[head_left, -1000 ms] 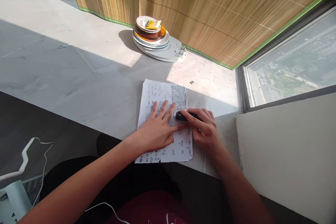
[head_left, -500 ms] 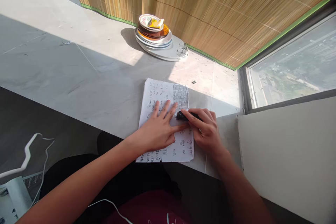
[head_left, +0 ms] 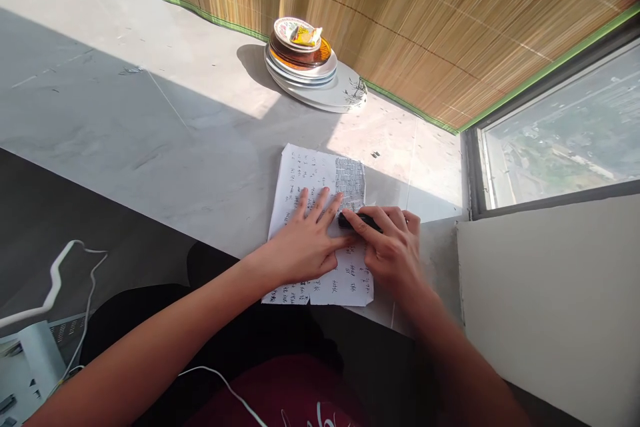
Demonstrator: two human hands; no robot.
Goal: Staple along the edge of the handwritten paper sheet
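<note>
The right hand (head_left: 394, 250), fingers clamped on a black handheld tool (head_left: 369, 219), has edged slightly toward nine o'clock, likely extending the hatching (head_left: 351, 180). The left hand (head_left: 306, 250), fingers apart, presses the handwritten sheet (head_left: 345, 285).

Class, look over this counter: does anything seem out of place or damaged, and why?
The yellow packet atop the stacked plates looks out of place on crockery. The paper under the left hand looks slightly damaged: its lower edge has a small notch.

We wear a dark red top (head_left: 270, 387) with pale curling marks (head_left: 320, 413), black bottoms (head_left: 133, 310), and our forearms (head_left: 165, 340) are bare.
</note>
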